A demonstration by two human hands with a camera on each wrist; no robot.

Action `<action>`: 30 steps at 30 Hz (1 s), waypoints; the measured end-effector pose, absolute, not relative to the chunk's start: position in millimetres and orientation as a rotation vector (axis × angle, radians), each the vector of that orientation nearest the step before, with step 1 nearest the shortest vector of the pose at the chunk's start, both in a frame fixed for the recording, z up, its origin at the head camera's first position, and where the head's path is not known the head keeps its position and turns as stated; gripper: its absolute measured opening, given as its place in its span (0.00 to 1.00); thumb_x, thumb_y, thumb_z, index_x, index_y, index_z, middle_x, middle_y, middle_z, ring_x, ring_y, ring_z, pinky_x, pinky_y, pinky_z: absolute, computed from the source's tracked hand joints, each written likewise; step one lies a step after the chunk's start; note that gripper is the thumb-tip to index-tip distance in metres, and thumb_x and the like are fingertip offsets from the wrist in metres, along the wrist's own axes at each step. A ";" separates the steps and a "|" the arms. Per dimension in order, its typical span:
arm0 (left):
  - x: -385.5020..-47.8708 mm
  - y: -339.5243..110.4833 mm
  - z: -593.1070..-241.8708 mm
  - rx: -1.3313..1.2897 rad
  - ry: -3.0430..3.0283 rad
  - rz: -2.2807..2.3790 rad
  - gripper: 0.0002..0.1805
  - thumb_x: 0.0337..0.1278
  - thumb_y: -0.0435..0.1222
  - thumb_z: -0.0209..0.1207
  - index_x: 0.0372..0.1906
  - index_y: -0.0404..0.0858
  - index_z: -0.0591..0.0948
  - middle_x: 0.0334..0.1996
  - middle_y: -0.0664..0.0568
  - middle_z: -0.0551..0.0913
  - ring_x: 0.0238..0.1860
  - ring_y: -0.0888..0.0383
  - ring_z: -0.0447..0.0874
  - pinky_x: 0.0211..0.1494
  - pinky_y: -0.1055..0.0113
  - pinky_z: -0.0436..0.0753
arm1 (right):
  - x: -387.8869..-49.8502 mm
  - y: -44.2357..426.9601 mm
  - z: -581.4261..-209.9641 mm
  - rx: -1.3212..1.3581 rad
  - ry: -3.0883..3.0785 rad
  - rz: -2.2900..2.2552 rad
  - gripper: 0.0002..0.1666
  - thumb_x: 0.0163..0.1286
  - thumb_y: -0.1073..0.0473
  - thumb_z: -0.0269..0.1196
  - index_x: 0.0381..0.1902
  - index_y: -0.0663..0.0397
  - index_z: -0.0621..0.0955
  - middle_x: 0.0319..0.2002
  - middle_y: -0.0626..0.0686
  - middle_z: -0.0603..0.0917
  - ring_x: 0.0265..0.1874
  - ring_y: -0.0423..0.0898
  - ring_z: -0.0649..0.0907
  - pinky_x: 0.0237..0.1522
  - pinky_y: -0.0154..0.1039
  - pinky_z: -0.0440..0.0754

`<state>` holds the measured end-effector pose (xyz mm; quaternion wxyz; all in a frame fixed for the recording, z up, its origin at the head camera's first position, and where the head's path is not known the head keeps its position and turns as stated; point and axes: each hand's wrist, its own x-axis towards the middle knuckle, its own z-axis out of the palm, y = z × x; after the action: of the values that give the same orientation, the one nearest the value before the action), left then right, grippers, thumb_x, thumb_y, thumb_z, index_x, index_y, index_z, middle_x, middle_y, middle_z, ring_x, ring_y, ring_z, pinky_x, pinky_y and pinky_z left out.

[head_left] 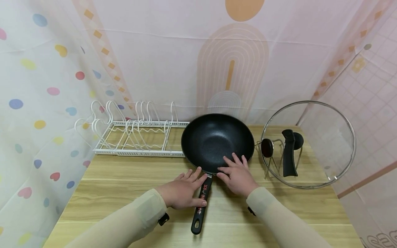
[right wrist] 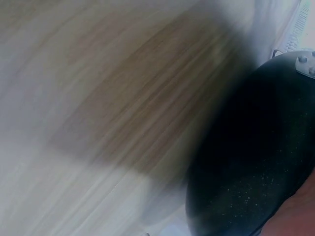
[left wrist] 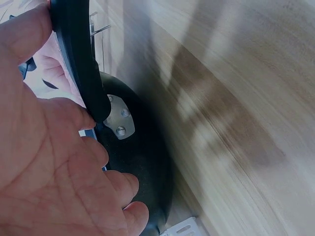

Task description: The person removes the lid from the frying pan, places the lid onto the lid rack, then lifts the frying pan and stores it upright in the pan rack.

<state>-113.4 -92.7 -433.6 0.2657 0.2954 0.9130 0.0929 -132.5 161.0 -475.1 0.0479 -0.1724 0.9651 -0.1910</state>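
Observation:
A black frying pan (head_left: 217,139) stands in the middle of the wooden table, its dark inside facing up and its long black handle (head_left: 197,220) pointing toward me. My left hand (head_left: 180,192) lies at the handle from the left with fingers spread, thumb and index fingertip against it. The left wrist view shows the palm beside the handle (left wrist: 78,54) and the riveted metal bracket (left wrist: 119,118). At the near right rim, my right hand (head_left: 239,177) has its fingers extended over the pan's edge. The right wrist view catches the pan's speckled outside (right wrist: 251,147); most of that hand is hidden.
To the left, a white wire rack (head_left: 139,152) with upright loops reaches to the pan's edge. On the right a glass lid (head_left: 328,137) with a metal rim stands upright in a wire stand (head_left: 280,155). Patterned curtains (head_left: 167,69) hang behind and at both sides.

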 end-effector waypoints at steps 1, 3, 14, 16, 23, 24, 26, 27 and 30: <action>-113.3 -92.4 -433.6 0.797 2.464 0.252 0.50 0.69 0.69 0.53 0.86 0.51 0.54 0.87 0.46 0.43 0.86 0.39 0.46 0.86 0.43 0.54 | -132.6 161.4 -475.6 -0.528 2.947 -0.585 0.24 0.81 0.40 0.57 0.63 0.42 0.87 0.79 0.56 0.69 0.84 0.65 0.55 0.82 0.70 0.41; -113.0 -91.6 -433.4 0.797 2.461 0.256 0.50 0.69 0.69 0.53 0.86 0.51 0.54 0.87 0.46 0.43 0.86 0.39 0.46 0.86 0.43 0.54 | -132.7 162.3 -476.0 -0.530 2.951 -0.593 0.23 0.81 0.40 0.57 0.62 0.42 0.87 0.79 0.57 0.69 0.84 0.65 0.55 0.82 0.70 0.41; -110.9 -87.2 -433.1 0.820 2.444 0.254 0.52 0.68 0.72 0.51 0.87 0.52 0.51 0.87 0.46 0.40 0.86 0.41 0.45 0.86 0.42 0.53 | -133.4 169.4 -474.9 -0.506 2.944 -0.587 0.23 0.81 0.40 0.58 0.61 0.43 0.88 0.79 0.59 0.69 0.84 0.66 0.54 0.82 0.70 0.41; -110.4 -86.4 -433.1 0.827 2.444 0.252 0.52 0.68 0.72 0.50 0.87 0.52 0.51 0.87 0.46 0.40 0.86 0.41 0.45 0.86 0.42 0.53 | -133.3 171.0 -474.3 -0.500 2.942 -0.590 0.24 0.81 0.40 0.58 0.62 0.44 0.88 0.79 0.60 0.68 0.84 0.67 0.54 0.81 0.71 0.40; -109.4 -84.1 -431.5 0.847 2.443 0.244 0.52 0.67 0.72 0.50 0.87 0.53 0.51 0.87 0.46 0.41 0.86 0.40 0.44 0.86 0.41 0.52 | -132.9 175.6 -473.0 -0.484 2.943 -0.563 0.25 0.81 0.40 0.58 0.63 0.44 0.86 0.79 0.62 0.67 0.84 0.68 0.53 0.81 0.72 0.41; -109.4 -84.0 -431.2 0.847 2.442 0.243 0.52 0.67 0.72 0.50 0.87 0.53 0.51 0.87 0.46 0.41 0.86 0.40 0.44 0.86 0.41 0.52 | -132.8 175.7 -472.7 -0.481 2.943 -0.564 0.25 0.81 0.40 0.58 0.64 0.44 0.86 0.79 0.62 0.67 0.84 0.68 0.53 0.81 0.72 0.40; -109.5 -84.2 -430.4 0.835 2.442 0.242 0.51 0.68 0.72 0.50 0.87 0.54 0.51 0.88 0.47 0.40 0.86 0.40 0.43 0.86 0.41 0.51 | -132.0 175.6 -471.6 -0.472 2.944 -0.569 0.25 0.81 0.41 0.58 0.64 0.45 0.86 0.79 0.62 0.68 0.84 0.68 0.53 0.81 0.72 0.40; -109.7 -84.4 -430.1 0.828 2.441 0.245 0.51 0.68 0.72 0.50 0.87 0.54 0.51 0.88 0.47 0.40 0.86 0.40 0.43 0.86 0.41 0.51 | -131.8 175.1 -470.9 -0.463 2.939 -0.577 0.25 0.81 0.41 0.58 0.64 0.46 0.86 0.79 0.62 0.67 0.84 0.67 0.53 0.81 0.72 0.40; -109.9 -85.0 -429.4 0.813 2.442 0.249 0.51 0.67 0.72 0.51 0.87 0.54 0.52 0.88 0.47 0.40 0.87 0.39 0.42 0.86 0.42 0.50 | -130.8 173.0 -469.2 -0.439 2.927 -0.595 0.25 0.81 0.41 0.58 0.65 0.46 0.85 0.80 0.62 0.66 0.84 0.67 0.52 0.82 0.71 0.39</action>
<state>-109.9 -85.0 -429.4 0.2745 0.3022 0.9082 0.0925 -130.8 173.0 -469.2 0.0613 -0.1451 0.9677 -0.1967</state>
